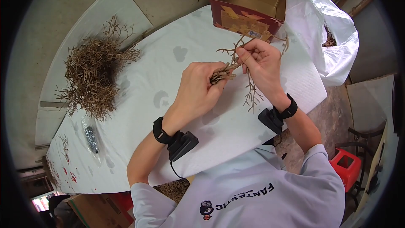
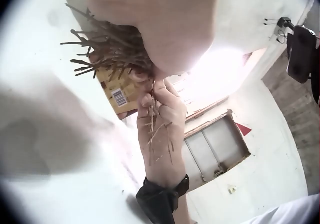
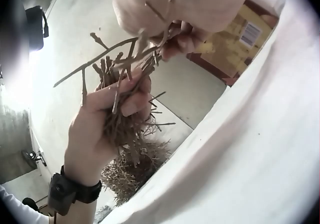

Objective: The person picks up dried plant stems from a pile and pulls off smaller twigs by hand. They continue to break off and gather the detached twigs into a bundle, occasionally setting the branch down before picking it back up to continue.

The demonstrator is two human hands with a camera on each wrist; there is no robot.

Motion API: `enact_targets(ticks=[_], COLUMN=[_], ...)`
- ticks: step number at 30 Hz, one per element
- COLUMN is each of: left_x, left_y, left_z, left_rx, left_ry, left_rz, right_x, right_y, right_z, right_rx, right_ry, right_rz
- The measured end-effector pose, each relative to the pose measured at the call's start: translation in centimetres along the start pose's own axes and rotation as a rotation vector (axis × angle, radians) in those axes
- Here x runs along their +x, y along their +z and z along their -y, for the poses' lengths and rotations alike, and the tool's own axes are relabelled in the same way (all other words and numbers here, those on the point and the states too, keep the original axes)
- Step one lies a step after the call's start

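My left hand (image 1: 201,85) grips a small bundle of dry twig stems (image 1: 222,75) above the white cloth-covered table (image 1: 168,84). In the right wrist view the left hand (image 3: 107,119) has its fingers curled round the bundle (image 3: 120,109). My right hand (image 1: 258,57) pinches a branching dry twig (image 1: 252,89) that hangs down past the wrist, its stem end meeting the bundle. The left wrist view shows the right hand (image 2: 160,129) with thin twig pieces (image 2: 157,134) lying against it, and the stem ends (image 2: 105,54) sticking out from my left fist.
A heap of dry twigs (image 1: 95,74) lies at the table's left. An open red and gold box (image 1: 248,6) stands at the far edge. A white plastic bag (image 1: 329,29) sits to the right, a small foil packet (image 1: 90,137) at front left, a red stool (image 1: 348,164) on the floor.
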State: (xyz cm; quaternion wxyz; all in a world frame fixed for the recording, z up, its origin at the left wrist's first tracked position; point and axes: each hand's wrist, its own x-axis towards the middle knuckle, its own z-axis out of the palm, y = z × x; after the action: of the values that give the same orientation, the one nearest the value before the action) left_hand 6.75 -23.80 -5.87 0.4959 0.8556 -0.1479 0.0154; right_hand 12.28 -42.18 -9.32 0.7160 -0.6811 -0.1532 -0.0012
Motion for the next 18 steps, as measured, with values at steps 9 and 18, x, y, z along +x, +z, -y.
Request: enact_targets(ticks=[9,18], left_x=[-2.9,-0.7], left_y=[-0.2,0.0], left_z=[-2.1,0.1], left_rx=[0.018,-0.682], left_ry=[0.268,-0.28], left_rz=[0.024,0.015], right_x=[3.4,1.7], right_y=[-7.7,-4.9], right_z=[0.2,1.0], right_rx=[-0.062,0.044], right_ry=[-0.356,-0.23], right_rz=[-0.531,-0.308])
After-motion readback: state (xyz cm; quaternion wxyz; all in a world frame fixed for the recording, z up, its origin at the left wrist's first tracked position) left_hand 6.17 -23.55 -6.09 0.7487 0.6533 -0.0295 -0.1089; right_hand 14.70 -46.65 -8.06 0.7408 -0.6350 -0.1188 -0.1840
